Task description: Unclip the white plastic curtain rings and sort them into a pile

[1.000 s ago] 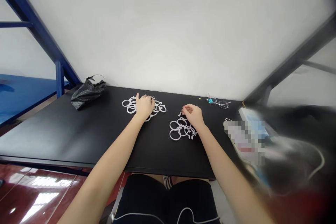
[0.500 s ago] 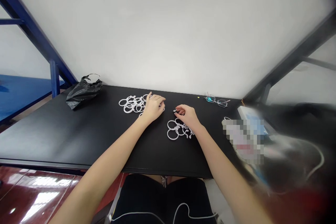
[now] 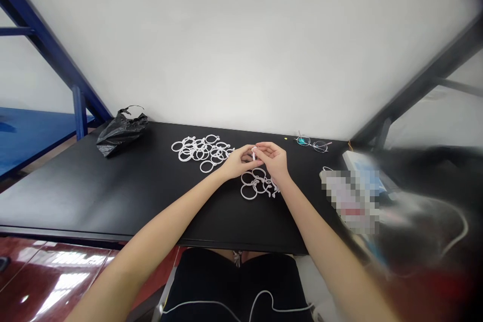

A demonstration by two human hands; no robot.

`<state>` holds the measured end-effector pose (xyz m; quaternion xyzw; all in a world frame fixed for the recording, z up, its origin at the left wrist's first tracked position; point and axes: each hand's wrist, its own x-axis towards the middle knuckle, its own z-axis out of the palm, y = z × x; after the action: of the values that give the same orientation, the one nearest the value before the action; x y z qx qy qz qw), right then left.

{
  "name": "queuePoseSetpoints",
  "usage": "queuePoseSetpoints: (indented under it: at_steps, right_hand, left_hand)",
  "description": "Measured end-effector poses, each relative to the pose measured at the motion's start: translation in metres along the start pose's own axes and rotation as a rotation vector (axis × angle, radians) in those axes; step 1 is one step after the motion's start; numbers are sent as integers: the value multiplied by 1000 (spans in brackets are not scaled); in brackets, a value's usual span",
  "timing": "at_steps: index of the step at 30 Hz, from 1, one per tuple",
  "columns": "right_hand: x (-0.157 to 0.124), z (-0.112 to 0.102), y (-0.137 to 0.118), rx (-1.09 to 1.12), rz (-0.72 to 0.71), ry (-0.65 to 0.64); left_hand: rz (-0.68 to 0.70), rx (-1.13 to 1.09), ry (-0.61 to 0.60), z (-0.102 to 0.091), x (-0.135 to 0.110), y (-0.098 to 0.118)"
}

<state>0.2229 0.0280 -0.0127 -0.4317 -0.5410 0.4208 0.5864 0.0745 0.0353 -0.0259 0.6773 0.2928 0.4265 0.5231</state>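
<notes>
Two heaps of white plastic rings lie on a black table (image 3: 113, 196). The larger heap (image 3: 199, 150) is at the back left; a smaller heap (image 3: 256, 185) lies just below my hands. My left hand (image 3: 237, 161) and my right hand (image 3: 273, 158) meet above the smaller heap, fingertips together. Both pinch a small white piece (image 3: 254, 153) between them; I cannot tell whether it is a ring or a clip.
A crumpled black plastic bag (image 3: 121, 131) sits at the table's back left. A pair of glasses (image 3: 312, 145) lies at the back right. Blurred boxes and a white cable (image 3: 449, 231) crowd the right edge. Blue metal frame (image 3: 49, 55) stands left.
My left hand left the larger heap and moved right to meet my right hand, which rose slightly from the smaller heap. Both now pinch a small white piece.
</notes>
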Motion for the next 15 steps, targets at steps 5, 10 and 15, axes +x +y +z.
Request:
queuePoseSetpoints:
  at_steps: [5,10,15]
  right_hand:
    - [0,0,3,-49,-1,-7]
    - [-1,-2,8,-159,-61,-46]
    - [-1,-3,7,-110,-26,-71]
  left_hand:
    - [-103,-81,25,-5,-1,1]
    - [-123,-11,15,-12,-1,-4]
    - [-102,-25,10,-14,0,0]
